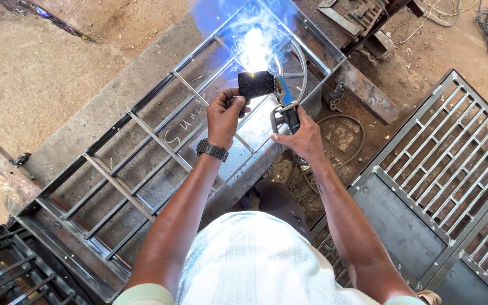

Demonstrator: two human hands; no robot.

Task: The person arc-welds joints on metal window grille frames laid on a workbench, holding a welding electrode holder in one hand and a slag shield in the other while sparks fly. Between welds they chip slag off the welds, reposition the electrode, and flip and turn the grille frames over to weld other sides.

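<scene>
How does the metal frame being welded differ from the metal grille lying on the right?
The metal frame has a few widely spaced bars; the grille has many close-set bars with short cross pieces. The frame lies under the bright welding arc, near both hands; the grille lies apart, untouched. Both are grey metal, lying flat.

dark filter plate above metal frame (on slab); second grille right.

No packages, labels, signs or screens in view.
</scene>
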